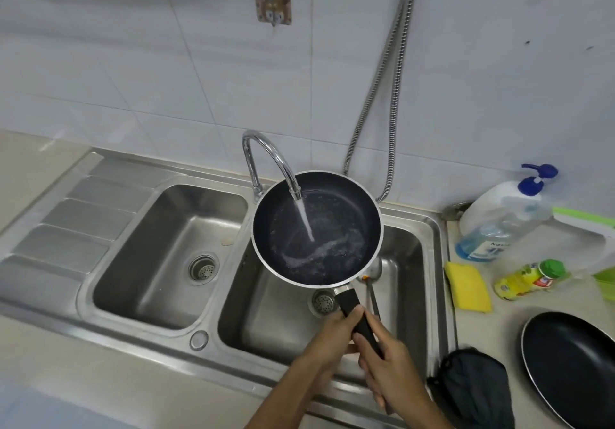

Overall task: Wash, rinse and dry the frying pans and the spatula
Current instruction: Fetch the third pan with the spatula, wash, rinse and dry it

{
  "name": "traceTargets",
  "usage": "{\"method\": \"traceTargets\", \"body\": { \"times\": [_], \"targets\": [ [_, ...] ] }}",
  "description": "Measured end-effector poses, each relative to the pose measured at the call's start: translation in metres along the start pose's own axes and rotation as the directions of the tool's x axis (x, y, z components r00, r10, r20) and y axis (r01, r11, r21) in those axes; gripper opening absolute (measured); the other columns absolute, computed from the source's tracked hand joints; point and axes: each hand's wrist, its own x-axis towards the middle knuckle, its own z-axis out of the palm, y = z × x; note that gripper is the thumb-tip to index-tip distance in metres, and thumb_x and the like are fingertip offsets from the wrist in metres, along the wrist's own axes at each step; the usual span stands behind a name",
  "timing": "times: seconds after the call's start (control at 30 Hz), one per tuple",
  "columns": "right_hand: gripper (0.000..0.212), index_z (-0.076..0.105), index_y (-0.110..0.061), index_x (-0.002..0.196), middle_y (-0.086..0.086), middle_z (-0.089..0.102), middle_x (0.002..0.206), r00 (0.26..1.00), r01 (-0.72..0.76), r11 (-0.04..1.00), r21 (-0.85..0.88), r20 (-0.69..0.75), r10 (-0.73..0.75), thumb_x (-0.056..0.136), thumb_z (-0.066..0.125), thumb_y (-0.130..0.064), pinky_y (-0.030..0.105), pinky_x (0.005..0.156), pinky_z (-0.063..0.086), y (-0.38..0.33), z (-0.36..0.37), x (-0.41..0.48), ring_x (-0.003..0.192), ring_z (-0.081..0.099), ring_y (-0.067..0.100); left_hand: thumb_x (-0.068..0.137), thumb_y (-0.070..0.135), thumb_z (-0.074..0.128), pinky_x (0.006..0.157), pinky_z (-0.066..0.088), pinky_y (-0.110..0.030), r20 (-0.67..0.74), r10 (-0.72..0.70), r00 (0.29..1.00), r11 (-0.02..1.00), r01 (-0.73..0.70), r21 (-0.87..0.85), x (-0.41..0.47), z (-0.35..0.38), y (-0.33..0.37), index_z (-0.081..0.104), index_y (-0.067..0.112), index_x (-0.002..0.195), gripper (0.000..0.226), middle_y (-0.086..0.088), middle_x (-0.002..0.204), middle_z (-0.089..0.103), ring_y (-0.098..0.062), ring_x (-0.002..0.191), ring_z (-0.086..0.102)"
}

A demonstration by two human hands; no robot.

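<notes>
— Frying pan (pixel 352 215): where is it?
— Held over the right basin (pixel 266 315) of a steel double sink, tilted, dark inside with a pale rim. Water (pixel 304 219) from the curved faucet (pixel 266 152) falls into it and foams across the bottom.
— Start at the left, please.
— A ribbed draining board (pixel 76 229), then the left basin (pixel 159 255) with its strainer (pixel 203 267). The faucet stands behind the divider between the basins.
— And the hands?
— Both are on the pan's black handle (pixel 348 302). The left hand (pixel 332 333) grips it nearer the pan, fingers curled round it; the right hand (pixel 389 372) wraps the far end, just beside the left.
— Anything else in that basin?
— A metal utensil (pixel 374 274) with a rounded head lies under the pan's edge, near the drain; spatula or spoon, I cannot tell.
— To the right?
— On the counter (pixel 499 325), a yellow sponge (pixel 467 287) lies beside the sink rim. Behind it stand a blue-pump soap bottle (pixel 499 222) and a green-capped bottle (pixel 529 278). Nearer the camera, a dark cloth (pixel 476 392) lies bunched at the counter's edge, and a second frying pan (pixel 572 368) sits at the frame's right edge, partly cut off.
</notes>
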Motion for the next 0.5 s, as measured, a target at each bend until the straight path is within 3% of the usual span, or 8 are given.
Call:
{"method": "traceTargets", "body": {
  "times": [0.03,0.1,0.2,0.27,0.33,0.4,0.5],
  "targets": [
    [0.057,0.051,-0.066,0.132,-0.013,0.063,0.076,1.000,0.003,1.000,0.023,0.009,-0.003,0.099,0.065,-0.022,0.014,0.050,0.042,0.000,0.002,-0.003,0.050,0.054,-0.001,0.103,0.036,0.053,0.083,0.054,-0.028,0.053,-0.023,0.998,0.997,0.018,0.077,-0.007,-0.017,0.002,0.070,0.015,0.116,0.030,0.002,0.104,0.078,-0.013,0.097,0.074],
    [0.059,0.048,-0.071,0.129,-0.005,0.059,0.065,0.999,-0.018,0.997,0.080,0.044,0.015,0.099,0.064,-0.023,0.023,0.042,0.041,-0.001,0.002,-0.011,0.044,0.049,0.009,0.102,0.044,0.054,0.081,0.053,-0.028,0.038,-0.126,0.991,0.958,0.112,0.264,-0.013,-0.066,0.005,0.067,0.016,0.122,0.037,0.003,0.107,0.078,-0.011,0.097,0.075],
    [0.061,0.046,-0.069,0.134,-0.008,0.055,0.066,0.997,-0.083,0.993,0.080,0.012,0.082,0.099,0.065,-0.023,0.026,0.039,0.039,0.005,-0.005,-0.018,0.040,0.044,0.020,0.104,0.025,0.052,0.065,0.051,-0.029,-0.348,-0.114,0.931,0.934,0.219,0.281,-0.004,-0.149,0.018,0.062,0.001,0.114,0.028,-0.005,0.096,0.075,-0.019,0.077,0.073],
    [0.063,0.045,-0.067,0.136,-0.016,0.057,0.071,0.994,-0.104,0.994,0.016,-0.031,0.104,0.097,0.068,-0.024,0.025,0.040,0.041,0.013,-0.010,-0.018,0.041,0.047,0.018,0.105,0.011,0.043,0.059,0.046,-0.028,-0.501,0.011,0.866,0.974,0.104,0.200,0.012,-0.183,0.041,0.060,0.008,0.093,0.021,-0.011,0.093,0.067,-0.017,0.069,0.064],
    [0.065,0.044,-0.067,0.137,-0.015,0.060,0.065,0.993,-0.106,0.993,-0.048,-0.061,0.103,0.095,0.070,-0.025,0.022,0.046,0.042,0.018,-0.015,-0.019,0.044,0.049,0.006,0.104,0.007,0.038,0.052,0.040,-0.025,-0.527,0.128,0.840,0.975,-0.011,0.220,0.033,-0.197,0.070,0.055,0.013,0.079,0.030,-0.013,0.086,0.061,-0.019,0.064,0.061],
    [0.065,0.045,-0.065,0.138,-0.019,0.062,0.071,0.992,-0.092,0.992,-0.082,-0.089,0.085,0.093,0.071,-0.025,0.019,0.060,0.044,0.020,-0.019,-0.020,0.053,0.051,-0.005,0.100,0.012,0.043,0.056,0.036,-0.030,-0.557,0.195,0.807,0.961,-0.045,0.273,0.058,-0.203,0.092,0.054,0.015,0.070,0.032,-0.009,0.075,0.058,-0.021,0.070,0.055],
    [0.064,0.049,-0.066,0.134,-0.017,0.069,0.087,0.988,-0.084,0.990,-0.111,-0.138,0.068,0.093,0.072,-0.023,0.021,0.074,0.046,0.019,-0.025,-0.021,0.071,0.056,-0.006,0.096,0.018,0.046,0.065,0.042,-0.031,-0.511,0.141,0.848,0.990,-0.127,0.061,0.078,-0.192,0.119,0.055,0.016,0.082,0.016,-0.002,0.081,0.059,-0.019,0.076,0.055]
  ]
}}
